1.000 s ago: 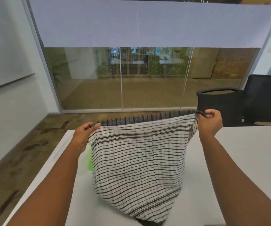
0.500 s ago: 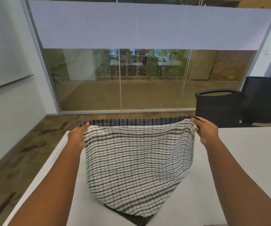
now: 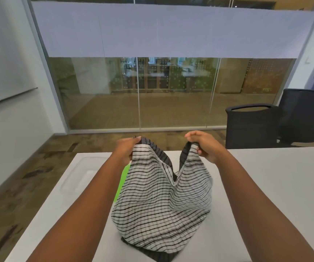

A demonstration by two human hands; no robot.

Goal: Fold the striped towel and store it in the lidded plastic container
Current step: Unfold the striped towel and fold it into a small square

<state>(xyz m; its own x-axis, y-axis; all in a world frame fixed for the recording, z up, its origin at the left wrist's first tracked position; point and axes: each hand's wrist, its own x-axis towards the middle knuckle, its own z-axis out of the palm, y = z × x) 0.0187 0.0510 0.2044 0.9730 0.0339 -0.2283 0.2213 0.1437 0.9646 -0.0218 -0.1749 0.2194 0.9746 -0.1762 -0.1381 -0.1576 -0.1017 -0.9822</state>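
Holding up a striped towel [image 3: 161,201] by its two top corners, above a white desk [image 3: 265,186]. Left hand [image 3: 126,150] gripping the left corner, fingers [image 3: 136,140] closed together on the cloth, dark ribbed edge peeking out just past the fingertips. Right hand [image 3: 204,146] gripping the right corner, fingers pinched shut on the fabric, knuckles raised. Hands close to one another, so the top edge sags between them into a deep V, showing the dark underside of the cloth in the gap. Lower part of the towel bunched and resting on the desk, with a dark fold poking out at the very bottom, near the front edge. White side with thin black stripes facing the camera. Bright green object [image 3: 123,182] showing just left of the towel, partly hidden behind it and the left forearm; cannot tell what it is. Pale, clear rectangular shape [image 3: 82,176] lying flat on the desk further left, near the corner, faint and hard to make out. Two black office chairs [image 3: 254,127] standing beyond the far right of the desk. Glass wall [image 3: 152,91] with a frosted band across the back of the room, brown patterned floor [image 3: 20,176] to the left.
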